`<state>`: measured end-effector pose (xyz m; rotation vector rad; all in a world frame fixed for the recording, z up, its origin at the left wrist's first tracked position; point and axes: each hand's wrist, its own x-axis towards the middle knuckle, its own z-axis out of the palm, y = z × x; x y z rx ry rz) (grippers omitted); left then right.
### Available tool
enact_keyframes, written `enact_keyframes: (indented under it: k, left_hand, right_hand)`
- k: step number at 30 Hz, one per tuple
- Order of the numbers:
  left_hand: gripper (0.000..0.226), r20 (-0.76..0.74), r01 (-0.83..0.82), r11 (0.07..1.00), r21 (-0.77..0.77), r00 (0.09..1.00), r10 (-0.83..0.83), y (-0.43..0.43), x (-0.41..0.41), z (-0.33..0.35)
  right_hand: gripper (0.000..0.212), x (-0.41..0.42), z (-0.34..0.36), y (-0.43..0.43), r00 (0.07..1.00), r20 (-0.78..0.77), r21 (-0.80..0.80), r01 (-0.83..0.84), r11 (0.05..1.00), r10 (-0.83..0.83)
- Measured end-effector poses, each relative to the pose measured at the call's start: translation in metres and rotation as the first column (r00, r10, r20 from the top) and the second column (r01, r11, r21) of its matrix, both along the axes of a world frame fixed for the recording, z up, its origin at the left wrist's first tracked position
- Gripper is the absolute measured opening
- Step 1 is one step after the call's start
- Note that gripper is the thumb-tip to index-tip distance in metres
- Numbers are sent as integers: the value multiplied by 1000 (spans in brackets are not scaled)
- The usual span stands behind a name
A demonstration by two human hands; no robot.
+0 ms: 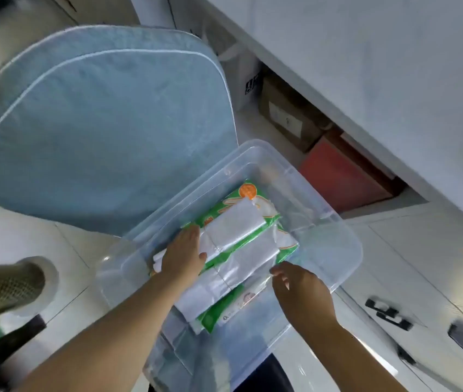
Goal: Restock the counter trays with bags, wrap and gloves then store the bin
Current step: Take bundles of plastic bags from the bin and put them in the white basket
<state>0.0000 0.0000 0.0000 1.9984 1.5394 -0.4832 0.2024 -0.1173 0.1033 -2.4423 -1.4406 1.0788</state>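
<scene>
A clear plastic bin stands on the pale tiled floor below me. Inside lie green-and-white packs with an orange round mark, and folded white plastic bags across them. My left hand rests palm down on the left end of the white bags, fingers together. At the packs' right edge hovers my right hand, fingers spread and nothing held, fingertips near the clear wrap.
A blue padded chair seat stands left of the bin. White cabinet on the right has an open lower shelf with brown box and red box. A shoe shows at left.
</scene>
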Motion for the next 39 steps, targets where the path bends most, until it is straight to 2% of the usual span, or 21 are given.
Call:
enact_keyframes:
  k: [4,6,9,16,21,23,25,28,32,34,36,39]
  left_hand:
    - [66,-22,-81,996,36,996,82,17,8,-20]
    - [64,-55,-70,997,45,996,72,18,8,-30]
    - [47,-93,-38,998,49,995,43,17,5,-40]
    - [26,63,-115,991,-63,991,119,6,-11,-20]
    - [30,228,-170,975,145,964,134,6,-39,53]
    - [37,290,-236,945,225,942,167,10,-57,84]
    - [37,335,-311,920,238,915,223,17,-75,105]
    - [20,310,-317,928,197,918,248,29,-92,107]
    - [18,344,-295,942,161,911,227,37,-101,88]
    - [24,353,-258,944,207,919,174,39,-104,80]
    - [27,353,-223,941,255,927,124,42,-107,74]
    - [27,357,-187,947,262,930,85,44,-108,71]
  right_hand:
    - [22,6,-25,2,1000,0,-13,-6,1000,6]
    - [21,5,-34,0,1000,-5,-28,-28,999,28]
    - [20,5,-45,-3,999,4,-41,-45,998,45]
    - [19,-5,-45,-4,990,40,-46,-134,990,136]
    - [21,-17,-35,-9,969,71,-63,-233,970,237]
    - [21,-24,-34,-6,964,39,-80,-259,962,263]
    - [23,-36,-41,3,951,-13,-130,-308,942,309]
    - [29,-63,-68,20,891,-47,-187,-452,872,452]
    - [46,-106,-114,38,823,-43,-147,-567,811,567]
    - [55,-117,-134,45,712,-13,-115,-698,706,702]
    - [58,-118,-148,48,581,105,-75,-805,589,807]
    - [54,-114,-153,46,482,317,-56,-850,523,817]
